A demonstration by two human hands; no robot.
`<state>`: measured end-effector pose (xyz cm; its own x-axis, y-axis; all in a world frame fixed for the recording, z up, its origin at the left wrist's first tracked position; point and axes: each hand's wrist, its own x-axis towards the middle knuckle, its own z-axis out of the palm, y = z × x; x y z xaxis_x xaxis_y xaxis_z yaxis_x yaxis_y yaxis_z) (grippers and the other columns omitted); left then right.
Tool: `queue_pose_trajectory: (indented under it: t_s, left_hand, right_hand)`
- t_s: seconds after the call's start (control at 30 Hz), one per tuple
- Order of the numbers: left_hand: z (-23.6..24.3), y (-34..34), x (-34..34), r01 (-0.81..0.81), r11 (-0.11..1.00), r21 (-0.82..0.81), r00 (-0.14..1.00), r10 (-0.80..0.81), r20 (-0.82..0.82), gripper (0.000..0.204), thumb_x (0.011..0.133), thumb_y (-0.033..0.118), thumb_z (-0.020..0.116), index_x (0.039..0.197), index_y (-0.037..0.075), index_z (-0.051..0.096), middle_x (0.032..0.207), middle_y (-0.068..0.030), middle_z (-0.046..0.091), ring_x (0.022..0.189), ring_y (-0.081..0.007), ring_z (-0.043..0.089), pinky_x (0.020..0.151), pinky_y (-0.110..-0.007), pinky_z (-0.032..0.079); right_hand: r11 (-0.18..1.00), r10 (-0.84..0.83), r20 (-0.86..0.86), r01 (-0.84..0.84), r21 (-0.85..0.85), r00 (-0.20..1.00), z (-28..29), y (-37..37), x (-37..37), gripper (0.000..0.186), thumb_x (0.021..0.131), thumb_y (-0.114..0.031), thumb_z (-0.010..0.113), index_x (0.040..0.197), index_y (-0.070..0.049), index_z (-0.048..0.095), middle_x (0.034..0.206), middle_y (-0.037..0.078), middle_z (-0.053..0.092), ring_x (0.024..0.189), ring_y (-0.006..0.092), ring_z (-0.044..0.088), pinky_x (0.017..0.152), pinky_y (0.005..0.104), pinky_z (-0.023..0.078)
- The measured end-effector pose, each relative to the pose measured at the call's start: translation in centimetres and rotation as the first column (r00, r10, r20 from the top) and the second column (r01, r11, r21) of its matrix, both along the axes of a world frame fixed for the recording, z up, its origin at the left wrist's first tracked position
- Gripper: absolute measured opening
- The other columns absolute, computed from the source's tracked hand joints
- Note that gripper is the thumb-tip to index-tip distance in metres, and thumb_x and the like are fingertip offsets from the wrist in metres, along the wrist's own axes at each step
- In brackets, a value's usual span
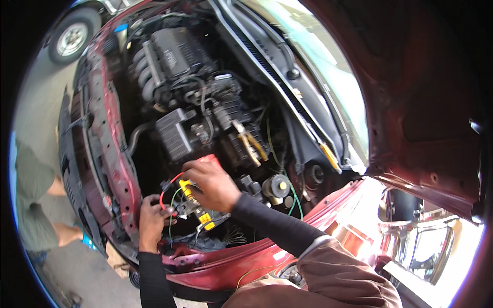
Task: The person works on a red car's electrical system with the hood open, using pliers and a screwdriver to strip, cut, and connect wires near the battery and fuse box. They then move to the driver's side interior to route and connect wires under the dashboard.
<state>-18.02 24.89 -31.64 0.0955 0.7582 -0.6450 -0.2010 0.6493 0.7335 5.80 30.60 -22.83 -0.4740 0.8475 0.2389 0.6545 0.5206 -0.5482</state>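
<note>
In the engine bay of a dark red car, my left hand is closed, its fingertips pinching a thin red wire beside the battery. A green wire runs down close to those fingers. My right hand reaches across the battery, which has yellow labels. Its fingers are curled, and what they grip is hidden under them. Beyond the knuckles shows a red piece, mostly covered by the hand. Yellow-handled pliers lie on the engine parts farther back.
A yellow-handled tool rests by the windscreen edge. The engine cover lies at the far side, and a round-capped reservoir stands right of my right hand. The raised bonnet is on the right. Another person's legs are at the left.
</note>
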Motion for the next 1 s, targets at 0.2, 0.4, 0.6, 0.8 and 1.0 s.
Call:
queue_pose_trajectory:
  t_s: [0.2, 0.4, 0.6, 0.8, 1.0]
  left_hand:
    - [0.1, 0.5, -0.4, 0.132, 0.991, 0.008, 0.97, -0.127, -0.209, 0.051, 0.084, -0.001, 0.077, 0.13, -0.007, 0.055, 0.096, -0.0142, 0.076, 0.078, -0.02, 0.075, 0.063, -0.03, 0.056]
    - [0.3, 1.0, -0.4, 0.196, 0.981, -0.002, 0.954, -0.191, -0.231, 0.036, 0.09, 0.0, 0.071, 0.123, -0.006, 0.058, 0.095, -0.012, 0.075, 0.078, -0.0199, 0.075, 0.055, -0.028, 0.055]
    - [1.9, 0.3, 0.6, -0.046, 0.998, -0.048, 0.997, 0.043, -0.059, 0.032, 0.093, -0.002, 0.068, 0.123, -0.004, 0.057, 0.094, -0.0134, 0.072, 0.081, -0.0202, 0.075, 0.06, -0.03, 0.06]
    - [2.2, -0.5, 0.7, -0.148, 0.987, -0.061, 0.988, 0.151, 0.042, 0.036, 0.093, -0.003, 0.069, 0.127, -0.006, 0.057, 0.097, -0.0129, 0.071, 0.08, -0.02, 0.073, 0.065, -0.03, 0.061]
    - [3.4, -0.8, 1.4, -0.176, 0.984, 0.005, 0.983, 0.176, 0.047, 0.037, 0.092, -0.004, 0.071, 0.125, -0.005, 0.056, 0.098, -0.0126, 0.071, 0.08, -0.0182, 0.072, 0.064, -0.029, 0.06]
  right_hand:
    - [0.653, -0.73, 0.025, 0.686, 0.322, 0.683, 10.6, 0.9, 17.4, 0.01, 0.09, -0.011, 0.072, 0.094, -0.002, 0.067, 0.088, 0.017, 0.067, 0.082, 0.0324, 0.068, 0.074, 0.0416, 0.054]
    - [0.769, -0.625, 0.202, 0.639, -0.005, 0.754, 9.2, 0.5, 18.4, 0.02, 0.095, -0.02, 0.072, 0.092, 0.0, 0.069, 0.081, 0.019, 0.068, 0.075, 0.0344, 0.069, 0.07, 0.0427, 0.054]
    - [0.863, -0.488, 0.458, 0.488, 0.129, 0.743, -0.1, 3.3, 12.8, 0.048, 0.091, -0.041, 0.077, 0.107, 0.0, 0.059, 0.11, 0.024, 0.063, 0.108, 0.0431, 0.064, 0.093, 0.0493, 0.052]
    - [0.883, -0.459, 0.389, 0.457, 0.106, 0.799, 1.5, 4.4, 12.0, 0.034, 0.093, -0.029, 0.072, 0.102, 0.001, 0.057, 0.1, 0.026, 0.063, 0.097, 0.0441, 0.065, 0.084, 0.0517, 0.052]
    - [0.832, 0.04, 0.265, 0.115, -0.543, 0.963, 3.8, -4.0, 4.1, 0.038, 0.094, -0.035, 0.074, 0.102, 0.002, 0.068, 0.093, 0.024, 0.068, 0.088, 0.0405, 0.068, 0.079, 0.0494, 0.053]
